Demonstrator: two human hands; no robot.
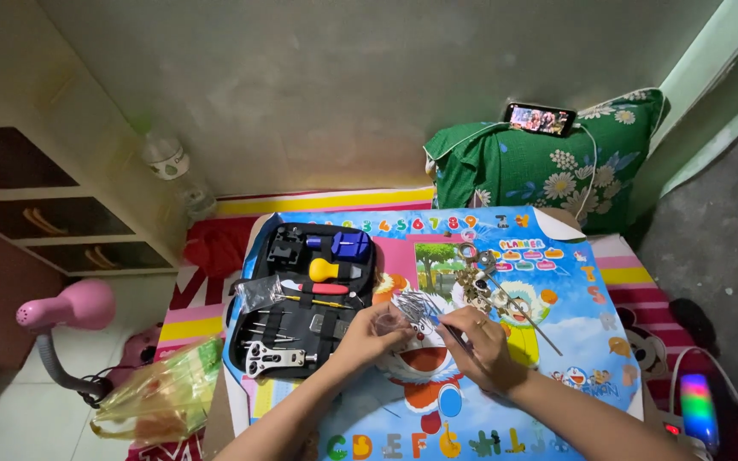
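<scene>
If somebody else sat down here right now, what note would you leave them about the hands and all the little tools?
Left hand: fingers pinch a small clear piece beside a bundle of thin metal pieces.
Right hand: holds a slim dark tool, its tip pointing towards that small piece.
Both work over the colourful cartoon mat.
Open black tool case lies left of the hands, with a yellow-handled tool, a blue block and a metal wrench-like tool inside.
A heap of metal parts and a long thin rod lie above the right hand.
Done: case opened, parts laid out. Left: cannot tell how far the small piece is finished.
</scene>
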